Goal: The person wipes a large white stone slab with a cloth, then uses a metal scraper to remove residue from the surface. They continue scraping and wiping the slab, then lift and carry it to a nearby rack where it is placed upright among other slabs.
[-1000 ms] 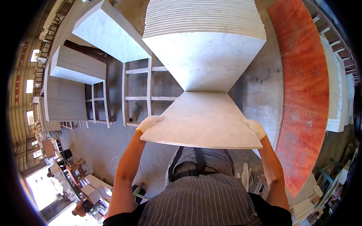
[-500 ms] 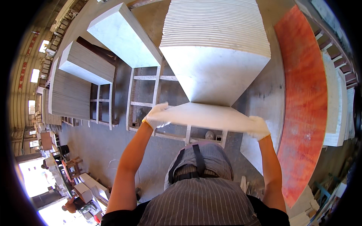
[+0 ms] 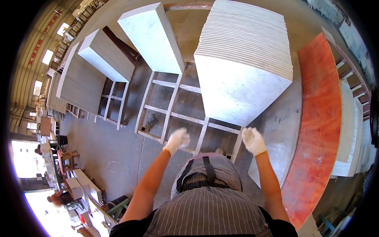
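Observation:
A thick stack of white stone slabs (image 3: 246, 37) stands on edge, and its front slab (image 3: 241, 89) shows a broad, faintly grey-veined face toward me. Under and before it runs a pale metal rack (image 3: 171, 111) of bars. My left hand (image 3: 177, 141), in a white glove, is over the rack's near bars, left of the front slab and apart from it. It is slightly blurred, its fingers stretched out with nothing in them. Just below the front slab's lower right corner is my right hand (image 3: 254, 141), also gloved, its fingers raised and loosely apart, holding nothing.
More slab stacks (image 3: 152, 39) stand on racks to the left. At right a pale sheet (image 3: 284, 130) and an orange-red board (image 3: 318, 130) stand beside the stack. A wooden stool (image 3: 69, 158) and work tables are at far left, with people near them.
Half a second ago both hands held a white slab by its sides before the stack. They have let go and come closer together; the slab now appears to rest against the stack's front.

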Motion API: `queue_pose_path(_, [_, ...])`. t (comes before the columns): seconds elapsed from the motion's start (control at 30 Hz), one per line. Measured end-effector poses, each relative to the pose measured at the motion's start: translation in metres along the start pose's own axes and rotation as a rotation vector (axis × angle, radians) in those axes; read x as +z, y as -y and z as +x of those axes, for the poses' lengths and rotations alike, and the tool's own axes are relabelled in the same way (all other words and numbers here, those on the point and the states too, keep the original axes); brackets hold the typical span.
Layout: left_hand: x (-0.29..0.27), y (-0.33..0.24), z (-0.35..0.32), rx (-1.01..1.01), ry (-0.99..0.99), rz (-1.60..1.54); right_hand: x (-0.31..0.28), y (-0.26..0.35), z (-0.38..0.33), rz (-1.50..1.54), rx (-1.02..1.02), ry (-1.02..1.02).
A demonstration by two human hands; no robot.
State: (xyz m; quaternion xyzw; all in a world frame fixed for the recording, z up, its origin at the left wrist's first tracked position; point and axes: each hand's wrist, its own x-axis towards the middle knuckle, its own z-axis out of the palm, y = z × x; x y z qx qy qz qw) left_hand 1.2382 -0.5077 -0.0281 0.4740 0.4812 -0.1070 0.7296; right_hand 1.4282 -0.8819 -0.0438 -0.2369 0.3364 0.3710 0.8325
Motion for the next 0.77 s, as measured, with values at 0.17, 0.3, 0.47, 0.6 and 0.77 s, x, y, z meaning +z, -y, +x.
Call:
queue_pose_path(0.17, [-0.167,0.241,-0.043,0.308,0.035,1.294,-0.031,-0.070,-0.020,-0.174,0.069,-0.156])
queue_pose_path(0.3, [-0.200,0.276,-0.087,-0.163,-0.023,0.640,-0.044,-0.080,-0.019,-0.246,0.093,-0.149])
queue_pose_path(0.47, [-0.174,0.270,-0.130,0.217,0.142,1.383,0.015,-0.100,-0.007,-0.424,0.233,-0.172])
queue_pose_path(0.6, [-0.110,0.265,-0.132,0.142,-0.256,0.566,0.039,-0.136,0.014,-0.565,0.240,-0.146])
queue_pose_path(0.77, [-0.030,0.172,-0.180,0.280,-0.349,0.746,0.051,-0.184,0.008,-0.649,0.373,0.108])
